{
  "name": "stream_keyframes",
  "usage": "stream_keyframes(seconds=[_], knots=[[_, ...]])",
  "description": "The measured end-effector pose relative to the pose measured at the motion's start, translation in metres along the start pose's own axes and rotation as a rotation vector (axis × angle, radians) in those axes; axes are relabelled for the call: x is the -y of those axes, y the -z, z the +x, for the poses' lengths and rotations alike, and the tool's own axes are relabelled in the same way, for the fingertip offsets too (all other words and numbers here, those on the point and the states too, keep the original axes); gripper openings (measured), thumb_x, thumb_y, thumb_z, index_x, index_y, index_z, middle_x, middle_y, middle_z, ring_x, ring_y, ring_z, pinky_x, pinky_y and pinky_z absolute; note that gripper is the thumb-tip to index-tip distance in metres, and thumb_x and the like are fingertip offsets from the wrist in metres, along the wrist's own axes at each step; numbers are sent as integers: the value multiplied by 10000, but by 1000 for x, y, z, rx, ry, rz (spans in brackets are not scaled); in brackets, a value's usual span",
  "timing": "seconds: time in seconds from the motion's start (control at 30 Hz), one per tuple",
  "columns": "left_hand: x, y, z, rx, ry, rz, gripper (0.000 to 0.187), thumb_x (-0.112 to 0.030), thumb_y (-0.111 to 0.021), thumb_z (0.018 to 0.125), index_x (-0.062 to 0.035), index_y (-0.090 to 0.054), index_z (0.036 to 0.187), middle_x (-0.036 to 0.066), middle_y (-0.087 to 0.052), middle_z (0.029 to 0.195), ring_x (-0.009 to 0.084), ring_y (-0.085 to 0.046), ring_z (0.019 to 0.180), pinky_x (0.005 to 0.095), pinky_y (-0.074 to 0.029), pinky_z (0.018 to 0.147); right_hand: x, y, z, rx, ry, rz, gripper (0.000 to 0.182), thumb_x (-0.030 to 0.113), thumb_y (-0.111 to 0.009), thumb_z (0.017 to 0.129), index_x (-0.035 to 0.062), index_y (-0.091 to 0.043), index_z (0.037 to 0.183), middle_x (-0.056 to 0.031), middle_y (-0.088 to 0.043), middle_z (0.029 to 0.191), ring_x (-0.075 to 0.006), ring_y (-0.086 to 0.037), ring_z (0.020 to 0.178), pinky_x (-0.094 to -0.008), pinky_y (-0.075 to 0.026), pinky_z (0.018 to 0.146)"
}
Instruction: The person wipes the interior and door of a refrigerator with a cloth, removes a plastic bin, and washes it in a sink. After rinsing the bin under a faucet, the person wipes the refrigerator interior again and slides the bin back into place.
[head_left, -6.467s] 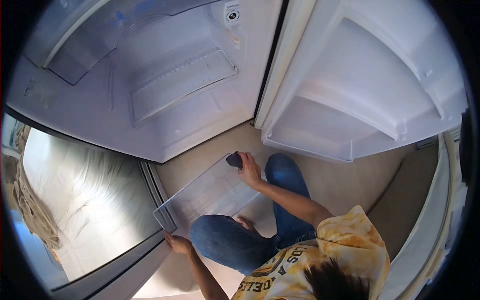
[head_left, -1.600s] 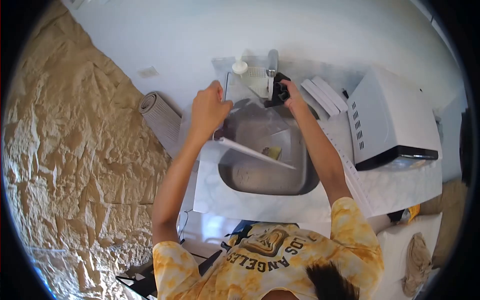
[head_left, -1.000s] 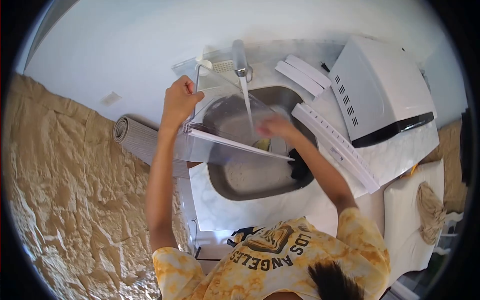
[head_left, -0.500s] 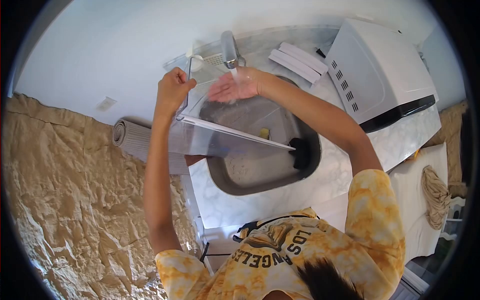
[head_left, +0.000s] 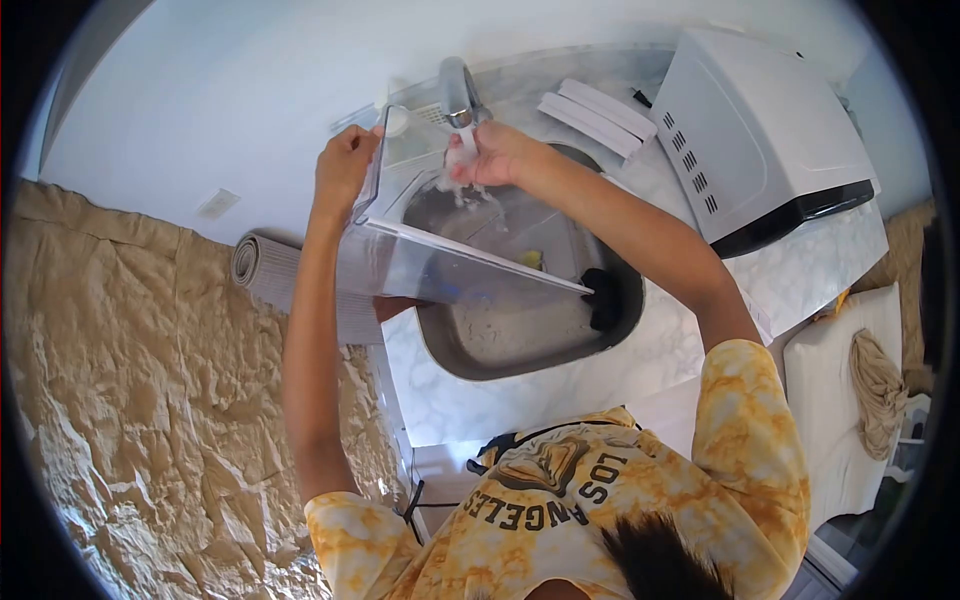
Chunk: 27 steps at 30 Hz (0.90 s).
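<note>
Your left hand (head_left: 345, 168) is closed on the edge of the clear tray (head_left: 445, 268), slanting over the sink (head_left: 480, 366). Your right hand (head_left: 488, 156), half open with nothing visible in it, is under the running tap (head_left: 456, 88).

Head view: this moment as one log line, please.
left hand: holds clear plastic panel | right hand: under running chrome faucet | black item: in metal sink

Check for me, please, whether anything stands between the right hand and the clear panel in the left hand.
No solid thing visibly stands between the right hand and the clear panel in the left hand; only water from the faucet splashes there, above the sink.
</note>
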<state>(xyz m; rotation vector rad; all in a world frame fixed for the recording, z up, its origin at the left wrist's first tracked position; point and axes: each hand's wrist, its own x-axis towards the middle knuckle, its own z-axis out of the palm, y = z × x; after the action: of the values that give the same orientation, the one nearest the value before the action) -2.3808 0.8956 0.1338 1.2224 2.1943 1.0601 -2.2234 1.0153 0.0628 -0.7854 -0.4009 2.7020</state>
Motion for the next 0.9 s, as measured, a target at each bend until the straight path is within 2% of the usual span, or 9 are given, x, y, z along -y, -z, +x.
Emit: stream_keyframes(seconds=[0.07, 0.27, 0.37, 0.43, 0.5, 0.57, 0.67, 0.77, 0.9], knots=[[22, -7, 12, -46, -201, -15, 373, -316, -624, 791, 9, -573, 967, 136, -555, 933, 214, -537, 832, 307, -437, 736, 4, 9, 0, 101, -75, 147, 158, 115, -338, 917, 25, -468, 908, -82, -436, 738, -205, -453, 666, -346, -397, 577], [-17, -38, 0, 103, -74, 99, 710, -153, -607, 712, 30, -303, 1327, 248, -360, 1277, 366, -404, 1181, 358, -352, 977, 1, -2, -10, -126, 38, 160, 189, 78, -390, 904, -10, -491, 1037, -121, -502, 871, -221, -500, 845, -301, -421, 716], [-11, -38, 10, 175, -103, 114, 698, -75, -580, 659, 87, -340, 1293, 272, -414, 1252, 360, -420, 1187, 352, -352, 979, -5, -10, -37, 361, -72, -381, 317, 187, -452, 919, -13, -475, 1164, -153, -526, 1135, -210, -466, 1108, -319, -422, 840], [-23, -22, -19, 69, -156, 110, 664, -62, -571, 646, 94, -384, 1263, 258, -497, 1158, 325, -497, 1091, 338, -386, 929, -23, -10, -77, 332, 97, -805, 435, 316, -488, 914, -3, -473, 1209, -114, -471, 1292, -219, -438, 1197, -355, -392, 927], [-20, -12, -28, 26, -123, 61, 618, -53, -566, 641, 87, -436, 1229, 236, -561, 1062, 292, -551, 990, 328, -414, 877, -52, 32, -98, 438, 405, -1385, 459, 421, -545, 859, 43, -521, 1118, -73, -557, 1136, -201, -530, 1043, -368, -418, 884], [1, -5, -25, 48, 3, -40, 561, -48, -564, 644, 63, -494, 1190, 207, -608, 964, 259, -585, 882, 324, -435, 822, -89, 84, -113, 235, 487, -1758, 474, 368, -661, 803, -12, -571, 1071, -54, -628, 1027, -176, -602, 910, -306, -461, 802], [-20, -12, -36, 21, -118, 33, 575, -61, -553, 646, 42, -496, 1210, 161, -614, 919, 224, -574, 786, 311, -443, 757, -112, 112, -113, -140, 594, -1397, 327, 345, -705, 770, 36, -608, 806, -9, -574, 710, -124, -558, 656, -304, -491, 683], [-39, 2, -20, 263, -30, 150, 595, -188, -619, 694, 42, -488, 1227, 205, -597, 1046, 263, -563, 968, 356, -414, 866, -118, 119, -113, -32, 770, -943, 219, 198, -735, 747, 13, -630, 796, -35, -608, 655, -99, -588, 614, -237, -489, 609], [-80, 34, -14, 434, -8, 295, 807, -550, -612, 698, 14, -472, 1258, 257, -442, 1276, 326, -389, 1225, 441, -276, 1006, -90, 108, -136, 9, 700, -713, 194, 190, -688, 786, 18, -604, 757, -57, -605, 680, -128, -596, 610, -269, -494, 574]])
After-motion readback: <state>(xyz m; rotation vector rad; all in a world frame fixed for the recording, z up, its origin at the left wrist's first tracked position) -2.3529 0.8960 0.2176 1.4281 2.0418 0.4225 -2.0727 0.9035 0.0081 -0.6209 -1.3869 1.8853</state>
